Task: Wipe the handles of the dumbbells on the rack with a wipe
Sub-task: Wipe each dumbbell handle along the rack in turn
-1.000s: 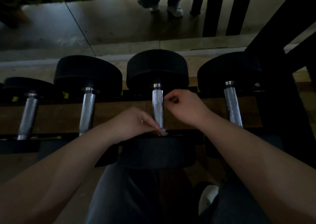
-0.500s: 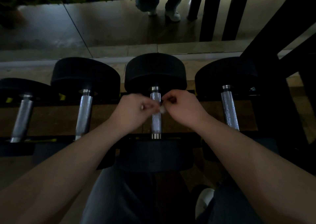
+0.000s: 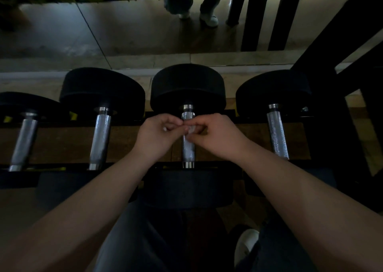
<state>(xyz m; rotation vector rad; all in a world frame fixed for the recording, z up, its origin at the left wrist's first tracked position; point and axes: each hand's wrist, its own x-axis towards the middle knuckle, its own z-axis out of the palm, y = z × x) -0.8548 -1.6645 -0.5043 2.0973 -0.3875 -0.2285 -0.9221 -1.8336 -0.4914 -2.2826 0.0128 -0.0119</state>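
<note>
Dumbbells (image 3: 187, 85), four of them in view, sit side by side on the dark rack (image 3: 335, 147). Each has one chrome handle running toward the camera, so four handles total. The action's on the third handle (image 3: 188, 149) from the left. Left hand (image 3: 157, 135) and right hand (image 3: 217, 137) are both up near its far end now, fingers pinching one small pale wipe (image 3: 190, 129) between them right over the metal. A second ago the left hand was down at the near end, so the wipe has travelled up the bar. My guess is this handle's about done, though I can't tell which of the others have been wiped.
</note>
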